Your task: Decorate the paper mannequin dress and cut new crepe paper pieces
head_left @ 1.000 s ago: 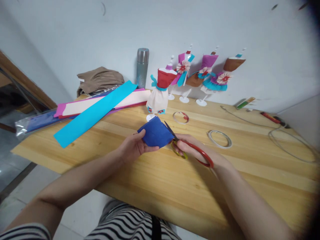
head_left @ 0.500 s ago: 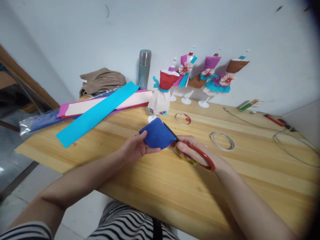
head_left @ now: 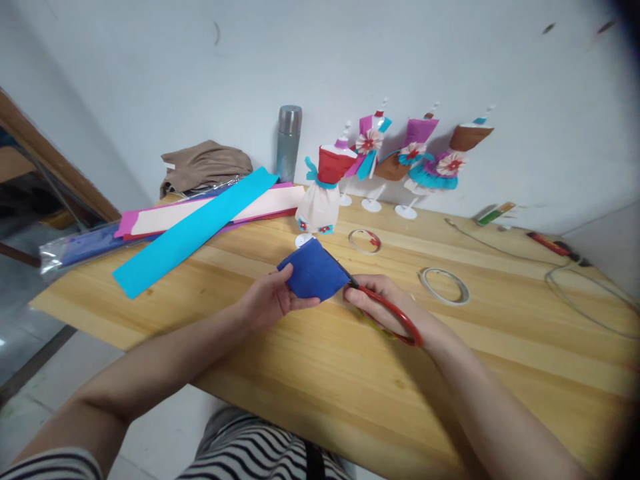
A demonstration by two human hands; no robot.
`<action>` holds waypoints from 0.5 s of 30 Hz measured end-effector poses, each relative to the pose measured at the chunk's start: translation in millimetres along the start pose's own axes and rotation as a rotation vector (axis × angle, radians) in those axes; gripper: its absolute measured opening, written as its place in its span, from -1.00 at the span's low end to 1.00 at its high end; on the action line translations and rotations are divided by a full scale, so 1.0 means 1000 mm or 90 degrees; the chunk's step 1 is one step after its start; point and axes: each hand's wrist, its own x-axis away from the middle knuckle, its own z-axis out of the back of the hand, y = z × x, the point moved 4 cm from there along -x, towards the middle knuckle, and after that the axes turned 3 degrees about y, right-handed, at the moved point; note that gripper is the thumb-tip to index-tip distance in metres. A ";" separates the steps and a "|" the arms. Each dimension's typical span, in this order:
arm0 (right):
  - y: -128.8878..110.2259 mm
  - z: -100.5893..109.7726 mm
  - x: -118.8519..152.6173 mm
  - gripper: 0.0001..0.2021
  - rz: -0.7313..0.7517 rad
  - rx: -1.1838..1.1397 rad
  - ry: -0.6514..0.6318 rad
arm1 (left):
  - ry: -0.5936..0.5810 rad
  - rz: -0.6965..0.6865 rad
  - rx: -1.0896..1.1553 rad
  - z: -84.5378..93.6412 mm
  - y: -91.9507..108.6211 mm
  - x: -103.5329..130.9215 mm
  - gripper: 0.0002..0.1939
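Centrally, above the wooden tabletop [head_left: 280,373], the left hand [head_left: 267,300] pinches a piece of dark blue paper [head_left: 315,270], thumb on its upper face and the other fingers beneath; the right hand [head_left: 383,303] has its fingers curled around the scissors [head_left: 407,323], red and yellow in the handles, dark blades lying along the paper's right edge. Just beyond the paper stands a small dress form [head_left: 327,180] in a red top and pale skirt, with three more dressed forms [head_left: 410,157] behind it to the right, near the wall. Left of it, a bright blue strip [head_left: 195,233] lies slantwise across pink and pale strips [head_left: 270,202], near a brown cloth [head_left: 207,165] and a metal flask [head_left: 289,143]. Two rolls of tape [head_left: 444,287] lie flat, right of the paper
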 end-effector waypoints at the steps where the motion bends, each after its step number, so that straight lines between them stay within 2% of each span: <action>1: -0.002 0.001 0.000 -0.45 0.014 0.014 0.003 | 0.008 0.001 0.001 0.000 0.000 0.000 -0.65; 4: -0.008 0.004 0.001 -0.48 0.049 0.086 0.022 | 0.031 0.006 -0.002 0.000 0.002 0.000 -0.68; 6: -0.010 0.008 0.002 -0.48 0.041 0.152 0.048 | 0.035 0.009 -0.016 0.000 0.005 0.000 -0.67; 11: -0.012 0.015 0.004 -0.48 -0.060 0.328 0.070 | 0.087 0.001 -0.013 0.002 0.017 -0.001 -0.62; 15: -0.013 -0.002 0.004 -0.61 -0.144 0.486 0.034 | 0.149 -0.088 0.037 0.007 0.040 -0.002 -0.56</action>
